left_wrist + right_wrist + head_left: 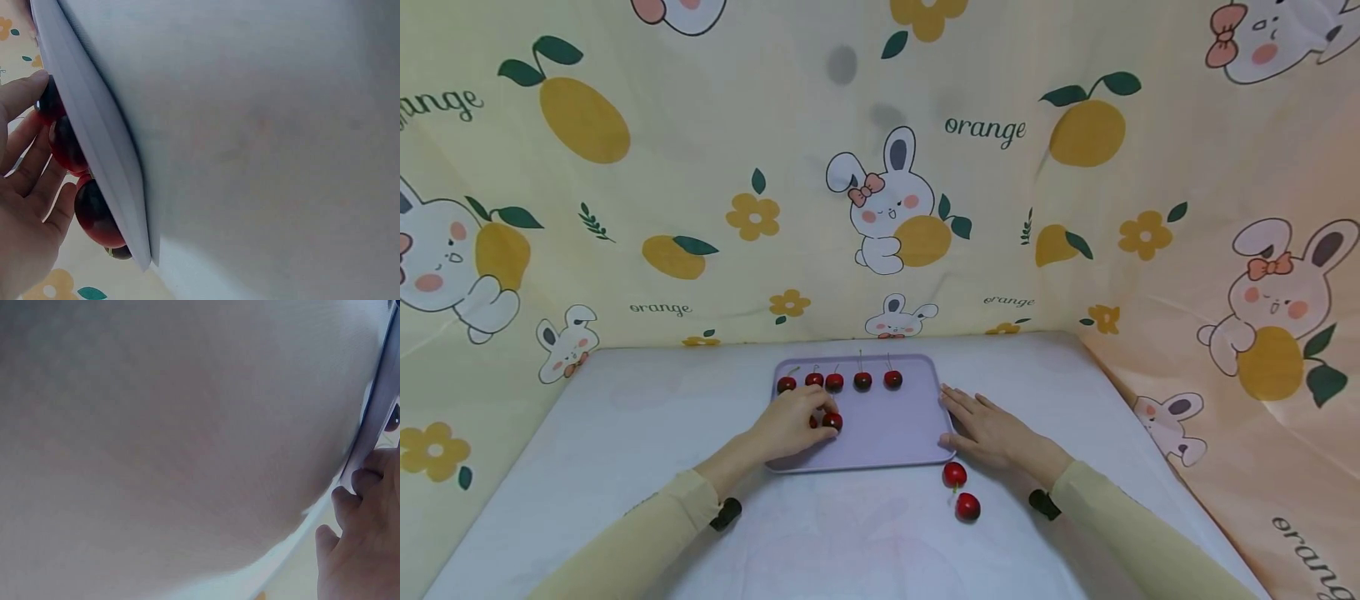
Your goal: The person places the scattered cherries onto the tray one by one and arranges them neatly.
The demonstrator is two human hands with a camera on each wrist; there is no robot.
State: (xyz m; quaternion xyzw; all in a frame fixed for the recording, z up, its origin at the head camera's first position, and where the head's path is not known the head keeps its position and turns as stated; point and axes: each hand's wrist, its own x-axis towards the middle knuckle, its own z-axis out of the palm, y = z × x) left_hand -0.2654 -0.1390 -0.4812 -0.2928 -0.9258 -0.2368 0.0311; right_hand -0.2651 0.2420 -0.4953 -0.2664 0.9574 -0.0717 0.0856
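A lilac tray (887,433) lies on the table, with several dark red cherries along its back edge, among them a stemmed cherry (862,381). Over the tray's left part, my left hand (792,423) pinches a cherry (832,422) between thumb and fingers. Another cherry (812,422) beside it is mostly hidden by that hand. In the left wrist view, the thumb touches a cherry (50,103) just above the tray's rim. My right hand (988,429) rests at the tray's right edge with its fingers extended, fingertips touching the rim.
Two red cherries, a nearer cherry (967,507) and a farther cherry (955,475), lie on the white tablecloth (850,542) by the tray's front right corner. A patterned cloth (805,275) stands behind the table and along its sides.
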